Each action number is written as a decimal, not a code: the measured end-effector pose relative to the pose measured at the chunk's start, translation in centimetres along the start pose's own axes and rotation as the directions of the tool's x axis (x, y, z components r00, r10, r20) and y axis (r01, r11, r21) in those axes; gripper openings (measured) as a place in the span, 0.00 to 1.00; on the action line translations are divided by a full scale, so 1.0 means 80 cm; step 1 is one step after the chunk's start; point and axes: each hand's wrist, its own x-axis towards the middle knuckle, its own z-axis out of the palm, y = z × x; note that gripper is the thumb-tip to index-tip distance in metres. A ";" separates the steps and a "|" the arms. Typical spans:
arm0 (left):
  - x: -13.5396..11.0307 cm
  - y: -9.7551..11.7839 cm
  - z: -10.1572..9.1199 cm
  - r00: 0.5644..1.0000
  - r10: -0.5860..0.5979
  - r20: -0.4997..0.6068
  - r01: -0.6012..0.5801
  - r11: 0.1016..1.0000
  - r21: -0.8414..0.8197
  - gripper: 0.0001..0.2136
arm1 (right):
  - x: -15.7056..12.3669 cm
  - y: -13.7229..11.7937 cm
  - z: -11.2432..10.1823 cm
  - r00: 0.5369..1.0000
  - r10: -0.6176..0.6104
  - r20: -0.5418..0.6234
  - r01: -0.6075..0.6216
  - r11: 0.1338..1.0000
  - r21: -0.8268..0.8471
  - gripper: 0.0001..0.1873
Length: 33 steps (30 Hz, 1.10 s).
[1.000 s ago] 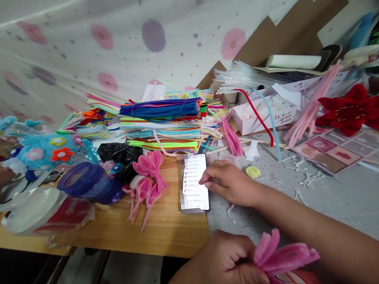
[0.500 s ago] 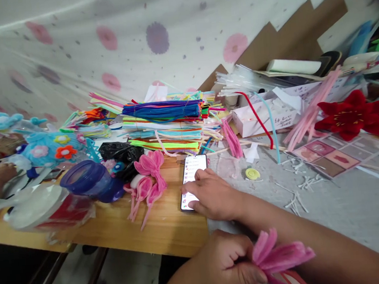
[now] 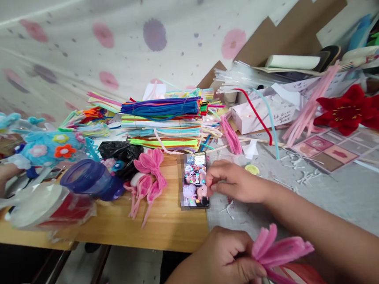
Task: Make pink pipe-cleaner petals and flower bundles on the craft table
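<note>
Low in front of me, my left hand (image 3: pixel 231 260) pinches a pink pipe-cleaner flower (image 3: pixel 281 249) between thumb and fingers, its fuzzy loops pointing right. My right hand (image 3: pixel 236 182) is at the right edge of a phone (image 3: pixel 195 181) lying face up on the wooden table. Its fingers are bent, with index finger and thumb slightly apart, and it holds nothing. Whether a fingertip touches the phone I cannot tell. The lit screen shows a picture with icons and a clock. To the phone's left lie pink pipe-cleaner flowers (image 3: pixel 151 178).
Bundled pipe cleaners (image 3: pixel 163 122) are stacked behind the phone. A blue jar (image 3: pixel 88 179) and a white tub (image 3: pixel 42 208) stand left. On the grey mat (image 3: pixel 357 202) are white twisted bits (image 3: pixel 307 176) and a red flower (image 3: pixel 348 110). Another person's arm (image 3: pixel 0 178) shows at far left.
My right hand has drawn back rightward from over the phone's screen to its edge. The screen has switched from a white list to a picture with icons. My left hand has stayed nearly still.
</note>
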 end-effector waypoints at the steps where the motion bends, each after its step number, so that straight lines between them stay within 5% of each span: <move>1: 0.000 0.000 0.000 1.000 -0.003 -0.002 0.003 1.000 0.000 0.24 | 0.000 -0.002 0.001 0.999 -0.023 0.030 0.023 1.000 0.014 0.06; 5: 0.000 0.001 0.000 1.000 0.002 0.004 -0.002 1.000 -0.002 0.24 | 0.001 -0.005 0.007 0.997 -0.043 0.071 0.045 0.999 -0.019 0.06; 11: 0.001 0.002 0.000 1.000 0.010 0.005 -0.010 1.000 -0.005 0.23 | 0.004 0.007 0.015 0.995 0.056 -0.077 -0.069 0.982 -0.177 0.10; 15: 0.001 0.002 0.000 1.000 0.008 0.014 -0.008 1.000 -0.002 0.23 | 0.007 0.010 0.022 0.995 0.065 -0.071 -0.079 0.973 -0.216 0.11; 29: 0.003 -0.003 0.000 1.000 0.021 0.017 -0.021 1.000 0.003 0.24 | 0.018 0.008 0.036 0.996 0.083 -0.021 -0.085 0.955 -0.285 0.13; 33: 0.002 -0.002 0.000 1.000 0.012 0.013 -0.012 1.000 0.013 0.24 | 0.013 0.011 0.027 0.994 0.052 -0.095 -0.071 0.976 -0.208 0.11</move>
